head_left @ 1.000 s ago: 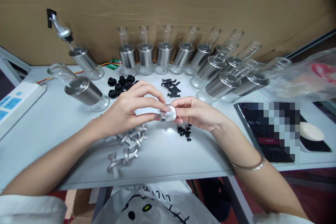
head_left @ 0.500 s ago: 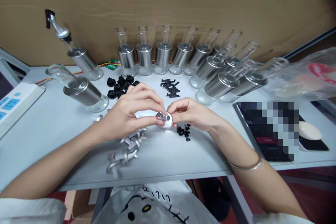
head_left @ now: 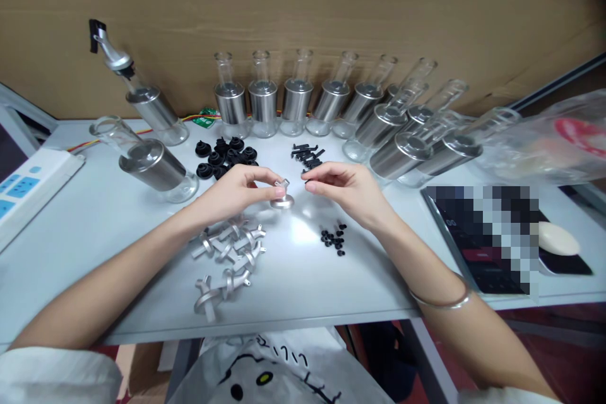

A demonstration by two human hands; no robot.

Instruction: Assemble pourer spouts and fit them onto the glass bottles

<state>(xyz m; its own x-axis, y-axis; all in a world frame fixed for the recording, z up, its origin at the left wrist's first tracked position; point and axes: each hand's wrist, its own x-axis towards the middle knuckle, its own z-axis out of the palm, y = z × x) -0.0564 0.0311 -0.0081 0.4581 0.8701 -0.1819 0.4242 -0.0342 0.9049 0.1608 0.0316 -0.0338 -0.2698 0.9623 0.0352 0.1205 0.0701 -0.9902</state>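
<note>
My left hand (head_left: 239,188) pinches a silver metal pourer spout (head_left: 283,202), its round base down and its forked end up. To the right, my right hand (head_left: 348,189) has thumb and forefinger closed at the near end of a pile of thin black levers (head_left: 305,154). A bit of black shows between those fingertips, seemingly one of the levers, mostly hidden. Several more silver spouts (head_left: 231,246) lie in front of my left wrist. Small black plugs (head_left: 334,238) are scattered below my right hand. Behind my left hand sit black ribbed stoppers (head_left: 218,158).
Glass bottles with steel sleeves (head_left: 298,96) stand along the back and right. At left are another bottle (head_left: 151,164), one fitted with a pourer (head_left: 118,62), and a white power strip (head_left: 28,192). A tablet-like device (head_left: 466,252) and a plastic bag (head_left: 549,139) lie right.
My hands have moved apart. My left hand keeps the spout and has shifted left; my right hand has let go of it and moved up to the black levers.
</note>
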